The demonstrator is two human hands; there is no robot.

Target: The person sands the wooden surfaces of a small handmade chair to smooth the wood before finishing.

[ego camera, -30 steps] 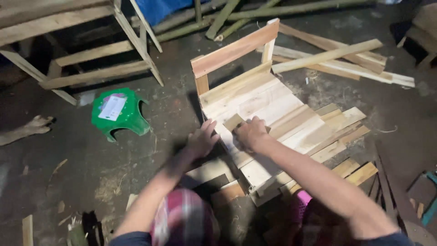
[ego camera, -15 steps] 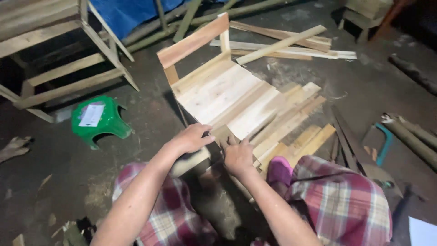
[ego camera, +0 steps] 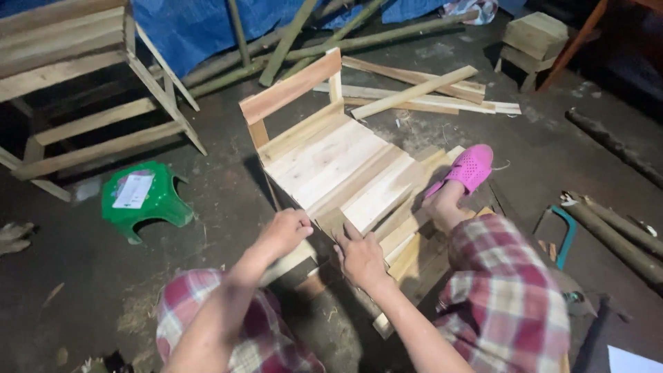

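A small pale wooden chair (ego camera: 331, 152) made of slats lies on a dark floor in front of me, its backrest rail at the far end. My left hand (ego camera: 284, 231) is curled over the near edge of the seat, fingers closed on the wood. My right hand (ego camera: 359, 257) rests beside it, fingers pressed on a slat at the same near edge. Loose slats (ego camera: 407, 245) lie under and to the right of the chair. My foot in a pink clog (ego camera: 468, 167) is planted on those slats. Plaid trousers cover both knees.
A green plastic stool (ego camera: 143, 200) lies at the left. A larger wooden frame (ego camera: 83, 117) stands at the back left before a blue tarp. Loose boards (ego camera: 414, 93) and poles lie behind the chair. A hand saw (ego camera: 563, 235) and round logs (ego camera: 615, 235) lie at the right.
The view has tilted and drawn closer. My right foot in the pink clog has come up onto the slats beside the chair. Both hands stay at the chair's near edge.
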